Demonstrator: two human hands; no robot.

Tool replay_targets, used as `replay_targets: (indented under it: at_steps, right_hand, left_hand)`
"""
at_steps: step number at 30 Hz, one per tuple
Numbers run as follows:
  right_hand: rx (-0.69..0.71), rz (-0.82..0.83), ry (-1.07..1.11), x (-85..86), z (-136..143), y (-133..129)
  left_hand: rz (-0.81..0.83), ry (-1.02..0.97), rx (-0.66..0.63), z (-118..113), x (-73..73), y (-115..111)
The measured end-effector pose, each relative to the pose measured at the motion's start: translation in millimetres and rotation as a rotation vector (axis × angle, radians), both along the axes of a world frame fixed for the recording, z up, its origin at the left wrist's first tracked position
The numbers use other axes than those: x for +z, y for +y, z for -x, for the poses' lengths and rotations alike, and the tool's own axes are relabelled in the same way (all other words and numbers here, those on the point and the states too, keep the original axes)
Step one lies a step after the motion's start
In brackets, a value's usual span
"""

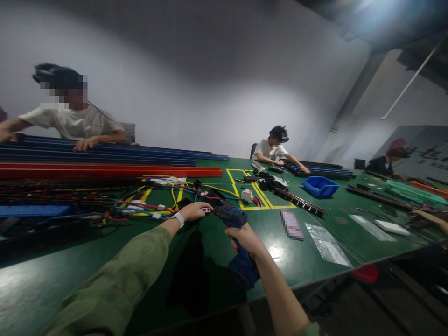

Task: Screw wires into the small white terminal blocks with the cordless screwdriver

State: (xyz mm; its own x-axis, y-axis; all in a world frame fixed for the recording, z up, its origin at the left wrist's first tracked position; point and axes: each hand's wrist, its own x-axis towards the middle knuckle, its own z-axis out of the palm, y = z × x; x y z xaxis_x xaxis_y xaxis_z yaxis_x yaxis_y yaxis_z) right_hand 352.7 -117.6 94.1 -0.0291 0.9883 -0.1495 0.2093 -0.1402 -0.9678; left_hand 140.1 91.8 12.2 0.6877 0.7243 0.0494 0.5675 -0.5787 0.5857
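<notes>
My right hand (247,240) is wrapped round the grip of a dark blue cordless drill (235,215), its nose pointing left. At the drill's tip, my left hand (195,211) pinches a small white and red part (206,210); its exact kind is too small to tell. Whether the drill bit touches that part cannot be made out. Yellow, red and blue wires (154,208) with white connectors run leftward beside my left hand. Just beyond the drill lies a grey-white block like a circuit breaker (247,195) with red-tipped leads.
Long blue rails (105,153) and a red rail (112,171) span the left side. A blue bin (320,186), a phone-like item (291,225) and a plastic bag (327,243) lie to the right. Co-workers (273,150) sit across the green table (217,261).
</notes>
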Motion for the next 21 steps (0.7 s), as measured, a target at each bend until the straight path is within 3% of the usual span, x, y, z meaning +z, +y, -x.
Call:
replay_targets:
  at_steps: [21]
  right_hand:
    - [0.041, 0.012, 0.035, -0.6, -2.0, 0.5]
  left_hand:
    - [-0.016, -0.040, -0.016, 2.1, -5.5, 4.5]
